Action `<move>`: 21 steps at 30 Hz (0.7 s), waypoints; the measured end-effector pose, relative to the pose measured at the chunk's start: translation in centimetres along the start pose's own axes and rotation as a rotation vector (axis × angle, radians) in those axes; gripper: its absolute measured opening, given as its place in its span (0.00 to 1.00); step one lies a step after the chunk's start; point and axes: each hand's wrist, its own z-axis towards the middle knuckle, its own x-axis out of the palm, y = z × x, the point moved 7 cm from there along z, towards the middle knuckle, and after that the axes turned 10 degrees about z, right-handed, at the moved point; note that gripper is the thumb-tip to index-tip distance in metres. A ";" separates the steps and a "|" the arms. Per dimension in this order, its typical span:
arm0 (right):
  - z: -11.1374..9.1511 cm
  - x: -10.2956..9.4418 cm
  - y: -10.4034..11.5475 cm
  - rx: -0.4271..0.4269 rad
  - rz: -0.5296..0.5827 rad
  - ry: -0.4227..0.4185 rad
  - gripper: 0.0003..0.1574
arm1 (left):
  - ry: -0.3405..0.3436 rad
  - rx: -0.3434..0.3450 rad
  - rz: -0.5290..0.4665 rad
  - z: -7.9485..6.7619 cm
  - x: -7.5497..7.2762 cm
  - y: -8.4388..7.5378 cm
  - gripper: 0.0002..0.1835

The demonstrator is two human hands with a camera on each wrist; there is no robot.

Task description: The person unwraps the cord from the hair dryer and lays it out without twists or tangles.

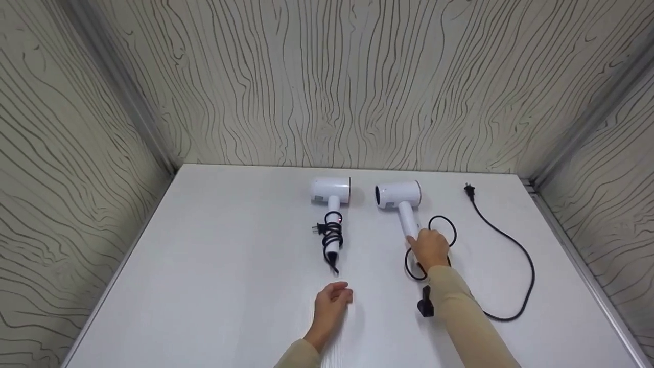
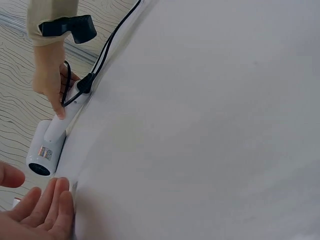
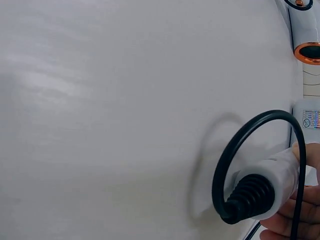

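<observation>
My right hand [image 1: 430, 248] grips the handle of a white hair dryer [image 1: 401, 194], whose black-mouthed nozzle points left in the head view. A loop of its black cord [image 3: 235, 145] arcs up beside the handle's end in the right wrist view. My left hand [image 1: 329, 306] holds nothing; its fingers are loosely bent below a second white hair dryer [image 1: 331, 189]. That one lies with its black cord [image 1: 333, 234] wound round the handle and its plug [image 1: 319, 228] sticking out to the left.
The gripped dryer's cord runs in a wide curve along the right of the white table [image 1: 204, 255], ending in a black plug [image 1: 469, 190] near the back edge. Wood-patterned panels [image 1: 327, 82] stand behind and at both sides. A black device [image 1: 425, 304] sits at my right wrist.
</observation>
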 end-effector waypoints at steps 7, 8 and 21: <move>1.1 0.2 0.7 -0.046 -0.011 -0.052 0.26 | 0.008 -0.002 -0.031 0.1 0.3 0.2 0.15; 1.2 0.2 0.8 -0.052 -0.015 -0.057 0.26 | 0.010 -0.001 -0.041 0.1 0.4 0.2 0.15; 2.4 0.4 1.0 -0.133 -0.077 -0.027 0.27 | 0.028 -0.030 -0.011 -0.1 0.4 0.0 0.15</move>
